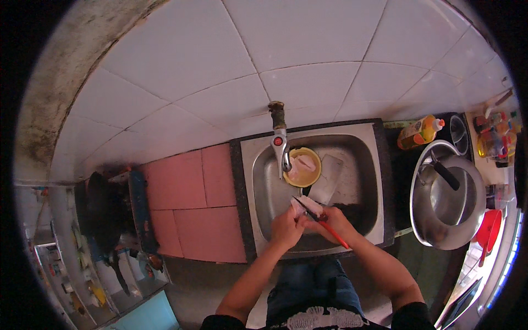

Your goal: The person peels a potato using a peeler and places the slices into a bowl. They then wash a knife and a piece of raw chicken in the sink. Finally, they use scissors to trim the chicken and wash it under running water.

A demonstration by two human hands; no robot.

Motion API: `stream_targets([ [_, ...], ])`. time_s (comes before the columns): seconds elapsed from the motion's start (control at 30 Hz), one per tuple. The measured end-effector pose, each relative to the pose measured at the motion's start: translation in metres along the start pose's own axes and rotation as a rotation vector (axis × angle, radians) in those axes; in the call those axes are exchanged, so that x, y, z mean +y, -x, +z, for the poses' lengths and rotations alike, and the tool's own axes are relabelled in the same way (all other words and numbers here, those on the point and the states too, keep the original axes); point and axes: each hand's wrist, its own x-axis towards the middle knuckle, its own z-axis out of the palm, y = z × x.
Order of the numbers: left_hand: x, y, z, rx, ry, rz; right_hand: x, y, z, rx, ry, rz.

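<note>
My left hand (pixel 286 229) grips a pale pinkish piece of raw meat (pixel 311 204) low over the sink. In my right hand (pixel 336 225) is a red-handled knife (pixel 335 235), its dark blade lying across the meat and pointing up and left. Both hands nearly touch, and the fingers partly hide the meat. Just beyond them, a yellow bowl (pixel 318 173) with pinkish pieces in liquid sits in the steel sink (pixel 270 194). A greyish, translucent flat piece (pixel 328 175), its material unclear, lies right of the bowl.
A faucet (pixel 280 144) overhangs the bowl's left side. Pink tiles (pixel 185 185) cover the counter at left. Right of the sink are a dish soap bottle (pixel 418 132), a large steel basin (pixel 416 202) holding a black-handled utensil (pixel 446 175), and a red plastic container (pixel 490 231).
</note>
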Motion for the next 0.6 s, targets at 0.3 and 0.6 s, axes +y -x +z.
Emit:
stream_targets([
  [0.3,-0.017,-0.037,0.002,0.028,0.139,-0.126,0.006,-0.004,-0.015,-0.062,-0.198,0.176],
  [0.6,-0.036,-0.117,0.009,-0.140,0.243,-0.120,0.052,0.021,-0.031,0.024,-0.319,0.320],
])
